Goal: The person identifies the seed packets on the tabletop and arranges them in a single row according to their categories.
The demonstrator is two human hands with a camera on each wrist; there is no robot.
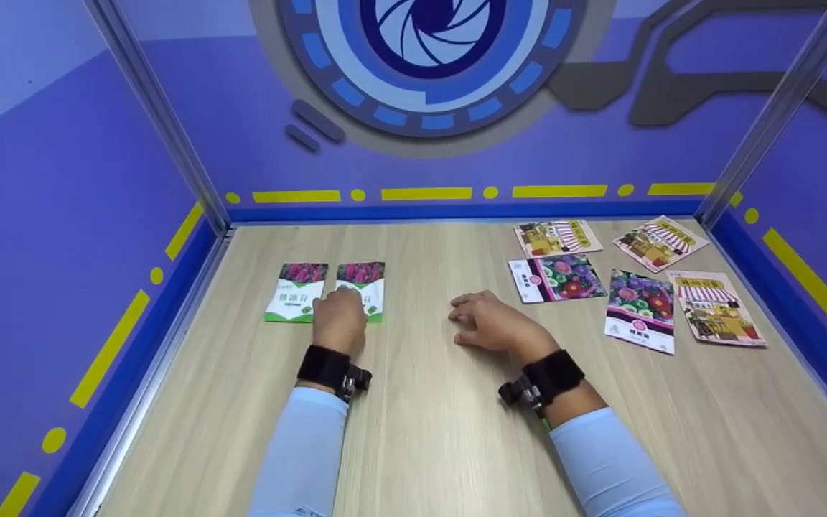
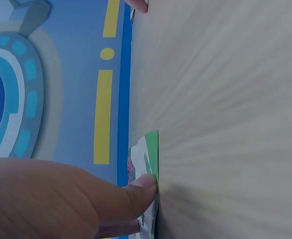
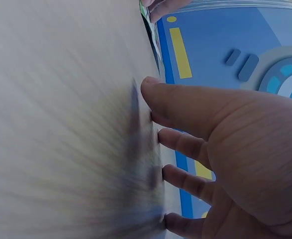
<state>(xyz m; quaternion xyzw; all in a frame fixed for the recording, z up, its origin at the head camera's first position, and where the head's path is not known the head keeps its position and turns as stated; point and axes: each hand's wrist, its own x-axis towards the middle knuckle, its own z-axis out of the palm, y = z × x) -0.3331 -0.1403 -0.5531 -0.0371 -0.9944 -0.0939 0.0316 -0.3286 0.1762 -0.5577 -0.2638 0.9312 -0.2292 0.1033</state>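
In the head view, my left hand (image 1: 340,320) is over the lower left of a white-and-green seed packet (image 1: 373,293) with pink flowers printed on it. Its thumb lies on the packet (image 2: 151,149) in the left wrist view, and its curled fingers pinch it; part of the grip is hidden. A matching seed packet (image 1: 295,291) lies flat just to the left. My right hand (image 1: 496,324) hovers low over the middle of the table or touches it, fingers spread and loosely bent, holding nothing.
On the right of the wooden table (image 1: 428,431) lie two daisy-print packets (image 1: 573,278) and three packets with a striped-awning shop print (image 1: 721,309). Blue-purple panels (image 1: 62,251) wall the table at the back and both sides.
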